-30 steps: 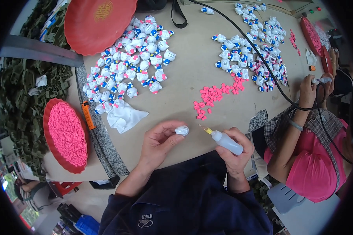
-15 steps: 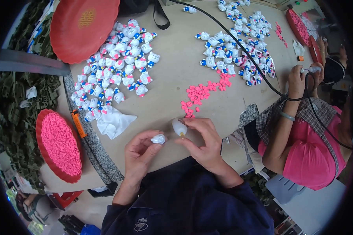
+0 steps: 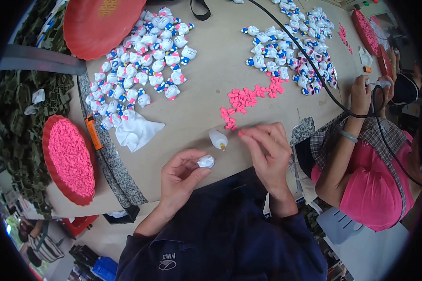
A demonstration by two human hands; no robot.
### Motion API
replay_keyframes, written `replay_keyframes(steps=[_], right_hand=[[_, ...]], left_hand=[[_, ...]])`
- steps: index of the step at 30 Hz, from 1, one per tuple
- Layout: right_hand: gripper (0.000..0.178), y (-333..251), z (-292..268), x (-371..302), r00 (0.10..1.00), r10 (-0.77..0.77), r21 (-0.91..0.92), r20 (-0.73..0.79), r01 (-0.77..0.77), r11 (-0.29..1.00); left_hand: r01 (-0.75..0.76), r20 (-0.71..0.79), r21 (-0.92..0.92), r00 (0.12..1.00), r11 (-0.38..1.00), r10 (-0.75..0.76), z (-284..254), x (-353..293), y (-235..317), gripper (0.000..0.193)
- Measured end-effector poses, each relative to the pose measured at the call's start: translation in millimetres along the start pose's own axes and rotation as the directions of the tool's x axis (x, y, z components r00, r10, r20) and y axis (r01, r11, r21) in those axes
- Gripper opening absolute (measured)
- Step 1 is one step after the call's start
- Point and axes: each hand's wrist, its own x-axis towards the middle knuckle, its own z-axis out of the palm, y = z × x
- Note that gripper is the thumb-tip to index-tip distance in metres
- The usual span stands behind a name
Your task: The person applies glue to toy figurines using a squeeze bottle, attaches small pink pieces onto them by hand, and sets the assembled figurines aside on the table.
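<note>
My left hand point(image 3: 182, 174) is closed around a small white figurine point(image 3: 206, 161), a glossy side of it showing between thumb and fingertips. Between the thumb and index finger of my right hand point(image 3: 267, 152) is a tiny pink piece point(image 3: 241, 133). A small translucent squeeze bottle point(image 3: 218, 139) with a narrow yellowish tip rests on the table between my hands, touched by neither. Just beyond it, loose pink bow-shaped pieces point(image 3: 242, 99) trail away in a band toward the far right.
White-and-blue figurines with pink parts point(image 3: 147, 56) crowd the left; more figurines point(image 3: 274, 51) lie right. A white cloth point(image 3: 138, 131), orange tool point(image 3: 94, 133), red tray point(image 3: 101, 28) and red dish of pink pieces point(image 3: 70, 159) are left. A black cable point(image 3: 297, 44) crosses near a co-worker point(image 3: 361, 182).
My right hand has let go of the squeeze bottle, moved right and pinched a tiny pink piece. My left hand still holds the figurine, slightly farther right. The whole view has shifted a little.
</note>
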Motion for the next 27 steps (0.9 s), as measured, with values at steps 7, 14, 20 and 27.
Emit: replay_keyframes(steps=[7, 14, 20, 27], right_hand=[[0.022, -21.3, 0.2, -31.0, 0.998, -0.028, 0.229, 0.053, 0.015, 0.973], [0.02, -27.7, 3.4, -38.2, 0.995, 0.038, 0.189, 0.091, -0.055, 0.981], [0.019, -19.1, -1.8, -28.4, 0.964, 0.155, 0.342, 0.216, -0.223, 0.913], [0.022, -13.6, -0.9, -27.7, 0.976, -0.022, 0.304, 0.215, -0.045, 0.951]], left_hand=[[-0.166, 0.013, 0.101, 0.986, 0.981, 0.165, 15.8, -0.3, -6.0, 0.032], [-0.389, 0.018, 0.399, 0.909, 0.83, 0.417, 17.0, 1.9, -19.2, 0.029], [-0.305, 0.101, 0.267, 0.952, 0.914, 0.289, 11.3, 1.4, -18.4, 0.029], [-0.1, 0.067, 0.18, 0.994, 0.979, 0.09, 16.4, 0.7, -3.9, 0.033]])
